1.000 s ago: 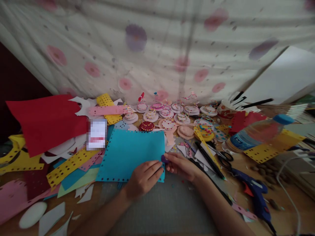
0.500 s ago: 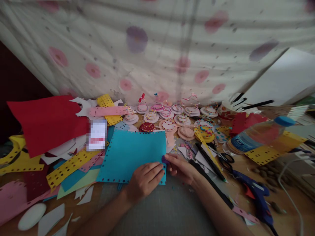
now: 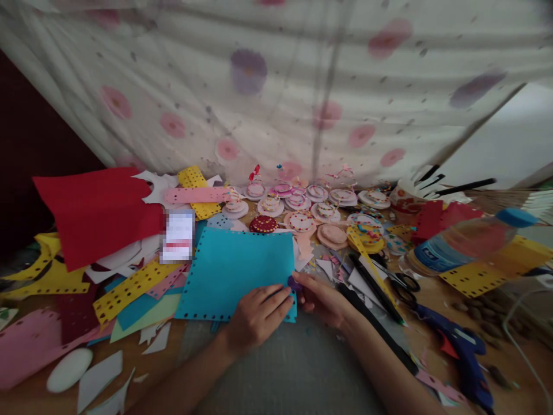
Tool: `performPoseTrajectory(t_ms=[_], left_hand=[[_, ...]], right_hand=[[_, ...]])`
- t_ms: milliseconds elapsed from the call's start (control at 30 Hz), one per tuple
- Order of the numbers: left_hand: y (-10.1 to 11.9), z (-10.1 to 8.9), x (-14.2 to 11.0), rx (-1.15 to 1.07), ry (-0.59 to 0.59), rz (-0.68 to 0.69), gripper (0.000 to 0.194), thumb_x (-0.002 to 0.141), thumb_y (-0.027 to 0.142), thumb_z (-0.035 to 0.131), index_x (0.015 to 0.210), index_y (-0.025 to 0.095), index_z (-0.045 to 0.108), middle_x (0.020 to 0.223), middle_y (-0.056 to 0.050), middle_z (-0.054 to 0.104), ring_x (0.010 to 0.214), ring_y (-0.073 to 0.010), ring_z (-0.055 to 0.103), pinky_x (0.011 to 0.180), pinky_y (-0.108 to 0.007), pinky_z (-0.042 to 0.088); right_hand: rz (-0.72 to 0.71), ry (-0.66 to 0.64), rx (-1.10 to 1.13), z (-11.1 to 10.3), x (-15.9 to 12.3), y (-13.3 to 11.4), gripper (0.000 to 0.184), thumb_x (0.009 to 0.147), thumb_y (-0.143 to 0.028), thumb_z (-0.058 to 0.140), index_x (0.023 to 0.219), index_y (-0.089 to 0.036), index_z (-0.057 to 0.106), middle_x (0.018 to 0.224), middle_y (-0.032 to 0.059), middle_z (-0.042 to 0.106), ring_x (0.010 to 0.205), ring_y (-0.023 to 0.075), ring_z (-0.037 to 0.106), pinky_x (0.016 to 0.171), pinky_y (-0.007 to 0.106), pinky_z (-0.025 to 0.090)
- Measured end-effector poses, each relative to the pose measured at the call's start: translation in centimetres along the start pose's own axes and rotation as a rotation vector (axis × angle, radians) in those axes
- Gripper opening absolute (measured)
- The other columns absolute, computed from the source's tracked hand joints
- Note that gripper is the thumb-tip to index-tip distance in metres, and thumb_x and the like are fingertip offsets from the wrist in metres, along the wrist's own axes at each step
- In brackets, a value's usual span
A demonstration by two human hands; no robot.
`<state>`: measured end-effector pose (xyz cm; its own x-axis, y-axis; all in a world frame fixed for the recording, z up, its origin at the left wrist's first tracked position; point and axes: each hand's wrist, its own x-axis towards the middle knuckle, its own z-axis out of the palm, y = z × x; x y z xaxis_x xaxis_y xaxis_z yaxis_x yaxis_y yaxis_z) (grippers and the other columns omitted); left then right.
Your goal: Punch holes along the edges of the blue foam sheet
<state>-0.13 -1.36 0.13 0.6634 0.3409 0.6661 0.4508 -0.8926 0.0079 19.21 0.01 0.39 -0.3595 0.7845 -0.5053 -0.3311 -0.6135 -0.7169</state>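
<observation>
A bright blue sheet with small holes along its left, top and bottom edges lies before me. My left hand rests flat on its lower right part, fingers stretched across it towards the right edge. At that edge, my right hand pinches a small purple paper punch between thumb and fingers. The punch sits against the sheet's edge, close to my left fingertips; most of it is covered by the right fingers. Beneath the hands is a grey cutting mat.
Small decorated paper hats line the back. Right are black-handled scissors, a blue glue gun, a marker and a bottle. Left are a phone, red sheet, yellow punched strips and a white oval.
The view has turned slightly left, so everything appears a little further right. Both hands keep nearly the same place on the blue sheet, with the punch still at its right edge.
</observation>
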Motion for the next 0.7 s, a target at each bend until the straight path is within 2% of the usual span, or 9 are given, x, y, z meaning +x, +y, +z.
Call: performPoseTrajectory(t_ms=[167,233,267,300,433,500,533,633,700], left_hand=[[0.5,-1.5,0.9,-0.140,-0.072,-0.066,0.040,0.090,0.031,0.051,0.125,0.012,0.056,0.124,-0.013,0.065,0.113,-0.0277,0.062,0.090,-0.039,0.057],[-0.5,-2.9,1.2,-0.083,-0.043,-0.209,0.043,0.089,0.033,0.052,0.129,0.018,0.052,0.127,-0.011,0.062,0.116,-0.0266,0.059,0.094,-0.039,0.055],[-1.5,-3.8,1.1,-0.021,-0.010,-0.318,0.042,0.089,0.032,0.052,0.129,0.021,0.051,0.125,-0.009,0.063,0.114,-0.0254,0.060,0.095,-0.038,0.054],[-2.9,-4.8,1.0,0.083,0.035,-0.511,0.037,0.089,0.032,0.052,0.126,0.025,0.051,0.119,-0.005,0.064,0.111,-0.0225,0.061,0.094,-0.035,0.054],[-10.7,-8.8,-0.2,0.334,0.079,-0.938,0.045,0.087,0.036,0.052,0.121,0.008,0.049,0.111,-0.019,0.057,0.106,-0.0329,0.059,0.088,-0.048,0.051],[-14.4,-10.1,-0.8,0.458,-0.058,-1.180,0.053,0.081,0.042,0.057,0.119,0.006,0.050,0.112,-0.023,0.056,0.115,-0.0408,0.052,0.092,-0.055,0.046],[-15.9,-10.5,-1.0,0.472,-0.119,-1.245,0.057,0.078,0.047,0.059,0.115,0.004,0.053,0.110,-0.026,0.057,0.114,-0.0452,0.051,0.088,-0.057,0.046],[-18.8,-10.2,-1.1,0.468,-0.273,-1.369,0.078,0.070,0.064,0.061,0.113,-0.001,0.055,0.113,-0.034,0.056,0.109,-0.0510,0.053,0.081,-0.058,0.048],[-19.7,-9.4,-1.0,0.478,-0.327,-1.423,0.090,0.064,0.066,0.065,0.120,-0.003,0.051,0.119,-0.038,0.053,0.111,-0.0530,0.052,0.080,-0.058,0.048]], right_hand=[[-0.011,0.018,0.024,-0.3,0.5,0.3,0.042,0.064,-0.051,0.079,0.071,-0.018,0.054,0.056,-0.0062,0.049,0.048,0.0056,0.041,0.040,0.017,0.024],[-0.013,0.018,0.028,-0.3,0.6,0.3,0.042,0.065,-0.051,0.079,0.071,-0.018,0.054,0.058,-0.0060,0.050,0.048,0.0057,0.042,0.040,0.017,0.025],[-0.013,0.017,0.027,-0.3,0.6,0.4,0.041,0.065,-0.051,0.079,0.071,-0.018,0.054,0.057,-0.0061,0.050,0.048,0.0058,0.042,0.041,0.017,0.025],[-0.012,0.015,0.024,-0.3,0.6,0.4,0.042,0.064,-0.051,0.079,0.070,-0.019,0.053,0.056,-0.0063,0.050,0.047,0.0058,0.041,0.041,0.017,0.025],[-0.007,0.008,0.017,-0.1,0.6,0.4,0.042,0.063,-0.050,0.080,0.069,-0.019,0.052,0.054,-0.0072,0.049,0.046,0.0056,0.041,0.041,0.018,0.026],[-0.005,0.000,0.013,0.0,0.5,0.3,0.042,0.062,-0.049,0.081,0.069,-0.019,0.052,0.054,-0.0072,0.049,0.046,0.0054,0.042,0.041,0.018,0.027],[-0.005,-0.005,0.010,0.1,0.5,0.3,0.042,0.062,-0.048,0.081,0.068,-0.018,0.052,0.054,-0.0072,0.049,0.046,0.0054,0.042,0.041,0.018,0.027],[-0.010,-0.024,0.003,0.2,0.4,0.2,0.041,0.062,-0.046,0.082,0.067,-0.018,0.052,0.054,-0.0073,0.049,0.045,0.0053,0.042,0.041,0.018,0.028],[-0.018,-0.029,0.001,0.2,0.3,0.2,0.041,0.061,-0.046,0.082,0.068,-0.018,0.052,0.055,-0.0074,0.049,0.046,0.0052,0.043,0.041,0.018,0.028]])
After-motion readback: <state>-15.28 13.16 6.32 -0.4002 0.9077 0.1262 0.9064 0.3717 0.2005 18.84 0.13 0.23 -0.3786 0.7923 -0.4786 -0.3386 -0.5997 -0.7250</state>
